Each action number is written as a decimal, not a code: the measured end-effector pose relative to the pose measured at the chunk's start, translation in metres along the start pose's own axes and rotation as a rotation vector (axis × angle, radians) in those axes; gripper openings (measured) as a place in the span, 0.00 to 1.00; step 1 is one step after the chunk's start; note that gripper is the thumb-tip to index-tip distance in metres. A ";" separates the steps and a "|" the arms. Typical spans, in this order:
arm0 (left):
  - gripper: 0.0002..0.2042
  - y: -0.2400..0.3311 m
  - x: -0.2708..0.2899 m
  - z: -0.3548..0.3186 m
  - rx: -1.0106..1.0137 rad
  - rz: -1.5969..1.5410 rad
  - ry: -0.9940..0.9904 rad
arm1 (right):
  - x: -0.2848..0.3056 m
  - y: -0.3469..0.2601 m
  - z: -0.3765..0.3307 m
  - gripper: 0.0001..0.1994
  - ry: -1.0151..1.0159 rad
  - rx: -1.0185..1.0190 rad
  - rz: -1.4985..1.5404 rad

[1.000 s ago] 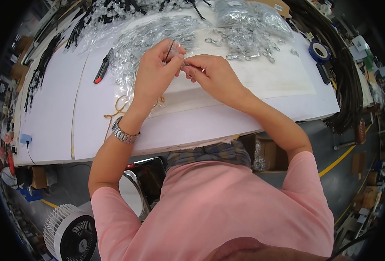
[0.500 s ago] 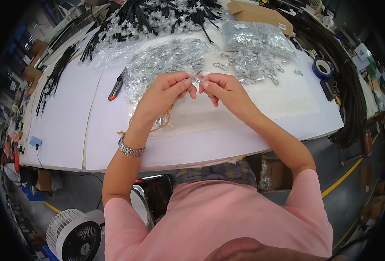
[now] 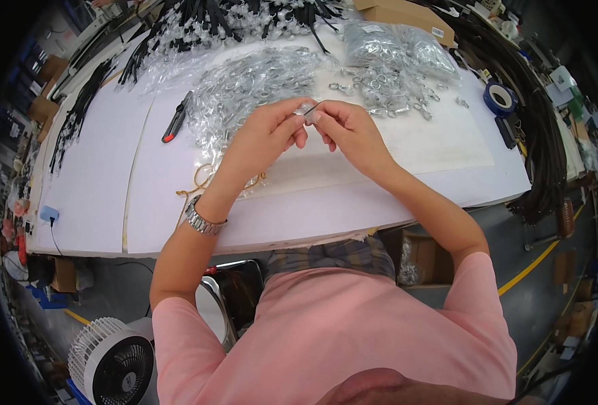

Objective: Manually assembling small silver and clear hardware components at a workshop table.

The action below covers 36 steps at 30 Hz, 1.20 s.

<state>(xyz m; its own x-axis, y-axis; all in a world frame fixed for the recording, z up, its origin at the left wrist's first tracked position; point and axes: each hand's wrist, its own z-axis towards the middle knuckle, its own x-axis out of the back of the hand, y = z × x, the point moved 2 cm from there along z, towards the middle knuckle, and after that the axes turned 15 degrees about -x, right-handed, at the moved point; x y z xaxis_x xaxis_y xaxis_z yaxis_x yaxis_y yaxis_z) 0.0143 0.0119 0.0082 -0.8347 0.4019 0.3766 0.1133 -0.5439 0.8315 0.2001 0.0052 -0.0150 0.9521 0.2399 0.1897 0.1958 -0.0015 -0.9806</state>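
Observation:
Above the middle of the white table, my left hand [image 3: 266,137] pinches a small clear plastic bag [image 3: 305,109] between thumb and forefinger. My right hand [image 3: 354,135] is closed at the bag's other side, its thumb and forefinger meeting the left fingertips. A thin dark strip shows at the bag; what else is inside is too small to tell. Just beyond my left hand lies a wide heap of clear bags with metal parts [image 3: 251,81]. Loose metal clasps with rings [image 3: 381,84] are scattered beyond my right hand.
A black-and-red utility knife [image 3: 175,120] lies to the left, and a yellow cord [image 3: 201,181] by my left wrist. Blue tape [image 3: 499,100] sits at the right. Filled plastic bags [image 3: 374,46], a cardboard box [image 3: 407,17] and black straps [image 3: 208,17] are at the back.
My fingertips have drawn closer together around the bag. A silver glint near the right fingers no longer shows, and the view has shifted slightly.

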 end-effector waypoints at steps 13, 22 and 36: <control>0.13 0.002 0.028 0.002 -0.037 0.056 0.342 | 0.066 0.003 -0.012 0.19 -0.288 -0.310 1.270; 0.12 -0.010 0.035 0.004 0.013 -0.088 0.396 | -0.012 -0.007 0.030 0.14 0.239 0.803 -0.930; 0.15 -0.006 0.022 0.000 -0.127 0.408 0.239 | 0.009 0.004 0.039 0.07 -0.264 -0.077 -0.035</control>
<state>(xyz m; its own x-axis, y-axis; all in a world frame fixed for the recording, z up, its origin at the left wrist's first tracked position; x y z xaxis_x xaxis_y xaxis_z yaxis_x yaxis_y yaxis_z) -0.0054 0.0241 0.0112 -0.8378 -0.0351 0.5448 0.4028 -0.7133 0.5735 0.1998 0.0453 -0.0191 0.8522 0.4859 0.1938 0.2542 -0.0607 -0.9653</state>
